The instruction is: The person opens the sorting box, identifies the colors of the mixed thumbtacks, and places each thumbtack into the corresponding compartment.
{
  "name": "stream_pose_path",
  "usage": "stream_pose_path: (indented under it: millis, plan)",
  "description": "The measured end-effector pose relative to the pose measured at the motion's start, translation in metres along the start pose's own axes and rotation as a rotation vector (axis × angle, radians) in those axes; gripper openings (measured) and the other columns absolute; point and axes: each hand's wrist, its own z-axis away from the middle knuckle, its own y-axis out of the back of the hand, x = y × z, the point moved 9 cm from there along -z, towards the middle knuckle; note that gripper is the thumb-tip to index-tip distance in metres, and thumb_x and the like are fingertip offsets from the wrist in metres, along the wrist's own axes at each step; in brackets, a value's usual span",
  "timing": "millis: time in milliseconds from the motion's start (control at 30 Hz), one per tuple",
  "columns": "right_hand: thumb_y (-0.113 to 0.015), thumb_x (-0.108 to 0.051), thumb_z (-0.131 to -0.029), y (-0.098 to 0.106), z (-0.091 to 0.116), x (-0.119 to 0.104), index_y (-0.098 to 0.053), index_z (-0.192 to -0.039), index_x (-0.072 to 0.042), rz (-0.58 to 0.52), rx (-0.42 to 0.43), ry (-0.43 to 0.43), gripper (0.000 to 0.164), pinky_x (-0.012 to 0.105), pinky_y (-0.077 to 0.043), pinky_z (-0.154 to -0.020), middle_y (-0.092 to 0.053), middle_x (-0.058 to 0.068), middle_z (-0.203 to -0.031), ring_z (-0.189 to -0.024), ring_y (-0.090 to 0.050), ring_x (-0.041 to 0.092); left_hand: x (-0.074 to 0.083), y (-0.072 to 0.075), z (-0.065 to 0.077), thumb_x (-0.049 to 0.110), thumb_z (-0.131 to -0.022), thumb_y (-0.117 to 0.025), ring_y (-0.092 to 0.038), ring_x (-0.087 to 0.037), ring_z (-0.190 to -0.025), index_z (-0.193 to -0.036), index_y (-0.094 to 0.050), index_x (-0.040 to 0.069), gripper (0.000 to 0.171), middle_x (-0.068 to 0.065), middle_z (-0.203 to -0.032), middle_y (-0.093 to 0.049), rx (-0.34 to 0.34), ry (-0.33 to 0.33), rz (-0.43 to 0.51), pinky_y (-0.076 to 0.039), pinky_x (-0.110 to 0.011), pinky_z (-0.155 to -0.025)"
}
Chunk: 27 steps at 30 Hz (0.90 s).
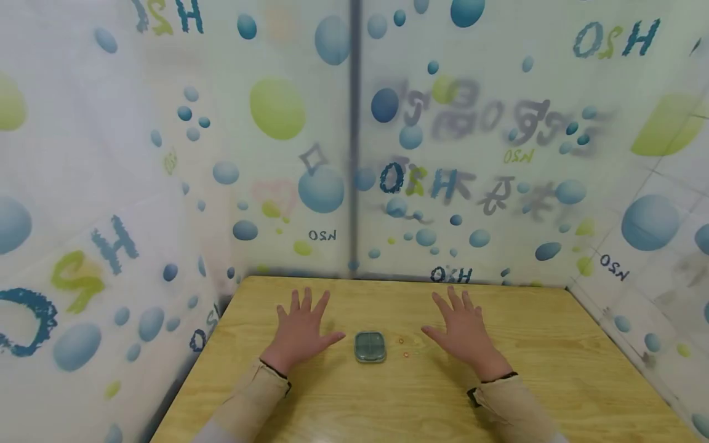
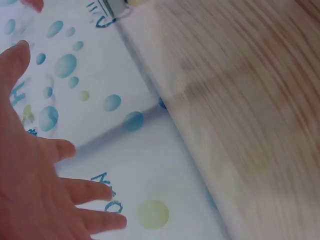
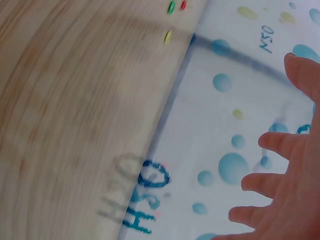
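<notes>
My left hand [image 1: 299, 335] hovers over the table with its fingers spread, holding nothing. To the right, my right hand [image 1: 464, 332] is spread the same way and also holds nothing. Between them lies a small square grey-green box [image 1: 370, 346] with a clear-looking top and dividing lines inside; it is nearer the left hand, apart from its thumb. Tiny coloured pieces lie between the box and the right thumb. The right wrist view shows a green piece [image 3: 171, 7], a red piece [image 3: 183, 5] and a yellow piece [image 3: 167, 36], too small to tell their kind.
The light wooden table [image 1: 354, 406] ends at a back edge just beyond the fingertips. Behind it hangs a translucent curtain [image 1: 277, 184] printed with bubbles and letters, with a dark upright pole [image 1: 354, 147]. More printed sheeting [image 1: 664, 277] closes in both sides.
</notes>
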Motion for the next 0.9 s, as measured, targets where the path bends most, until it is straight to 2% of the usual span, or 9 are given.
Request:
stream_pose_path:
  millis: [167, 267, 467, 533, 633, 767, 900]
  plan:
    - [-0.071, -0.051, -0.099, -0.009, -0.007, -0.02, -0.041, -0.163, -0.007, -0.095, -0.067, 0.02, 0.083, 0.078, -0.03, -0.117, -0.028, 0.036, -0.168, -0.153, -0.023, 0.066, 0.019, 0.001, -0.006, 0.064, -0.097, -0.068, -0.026, -0.056, -0.158, -0.169, -0.031, 0.013, 0.095, -0.031, -0.17, -0.031, -0.037, -0.062, 0.148, -0.032, -0.072, -0.12]
    - [-0.072, -0.046, -0.1, -0.016, -0.01, -0.032, -0.041, -0.164, -0.008, -0.125, -0.111, 0.021, 0.08, 0.075, -0.034, -0.117, -0.028, 0.035, -0.168, -0.153, -0.023, 0.065, 0.032, 0.0, -0.006, 0.06, -0.099, -0.068, -0.033, -0.052, -0.156, -0.168, -0.031, 0.01, 0.094, -0.03, -0.168, -0.034, -0.069, -0.096, 0.215, -0.036, -0.063, -0.123]
    - [-0.069, -0.034, -0.104, -0.036, -0.018, -0.057, -0.042, -0.162, -0.007, -0.263, -0.202, 0.053, 0.069, 0.071, -0.038, -0.116, -0.036, 0.033, -0.166, -0.152, -0.035, 0.058, 0.048, 0.001, -0.01, 0.058, -0.099, -0.069, -0.062, -0.04, -0.133, -0.156, -0.05, 0.006, 0.08, -0.023, -0.151, -0.058, -0.087, -0.164, 0.191, -0.052, -0.055, -0.109]
    - [-0.069, -0.031, -0.104, -0.042, -0.021, -0.064, -0.045, -0.161, -0.007, -0.32, -0.228, 0.06, 0.066, 0.069, -0.04, -0.116, -0.04, 0.033, -0.164, -0.15, -0.04, 0.055, 0.049, 0.0, -0.014, 0.057, -0.099, -0.069, -0.066, -0.037, -0.127, -0.15, -0.056, 0.006, 0.073, -0.019, -0.144, -0.064, -0.101, -0.181, 0.188, -0.054, -0.053, -0.105]
    - [-0.071, -0.027, -0.103, -0.05, -0.022, -0.072, -0.05, -0.157, -0.006, -0.406, -0.261, 0.043, 0.062, 0.066, -0.045, -0.112, -0.048, 0.027, -0.159, -0.143, -0.051, 0.05, 0.048, -0.003, -0.019, 0.055, -0.099, -0.07, -0.067, -0.034, -0.126, -0.145, -0.061, 0.007, 0.067, -0.016, -0.141, -0.067, -0.132, -0.186, 0.219, -0.055, -0.052, -0.104]
    - [-0.074, -0.015, -0.1, -0.052, -0.024, -0.081, -0.063, -0.145, -0.005, -0.489, -0.237, 0.019, 0.048, 0.058, -0.054, -0.105, -0.062, 0.018, -0.147, -0.129, -0.063, 0.041, 0.049, -0.009, -0.027, 0.05, -0.1, -0.071, -0.067, -0.034, -0.126, -0.142, -0.065, 0.006, 0.061, -0.016, -0.14, -0.069, -0.154, -0.194, 0.291, -0.054, -0.052, -0.105]
    - [-0.076, -0.003, -0.096, -0.044, -0.027, -0.093, -0.074, -0.127, -0.004, -0.501, -0.139, 0.036, 0.031, 0.048, -0.062, -0.093, -0.072, 0.012, -0.127, -0.113, -0.071, 0.035, 0.054, -0.006, -0.034, 0.039, -0.1, -0.074, -0.07, -0.035, -0.119, -0.134, -0.07, 0.003, 0.05, -0.018, -0.132, -0.073, -0.104, -0.215, 0.352, -0.056, -0.051, -0.1]
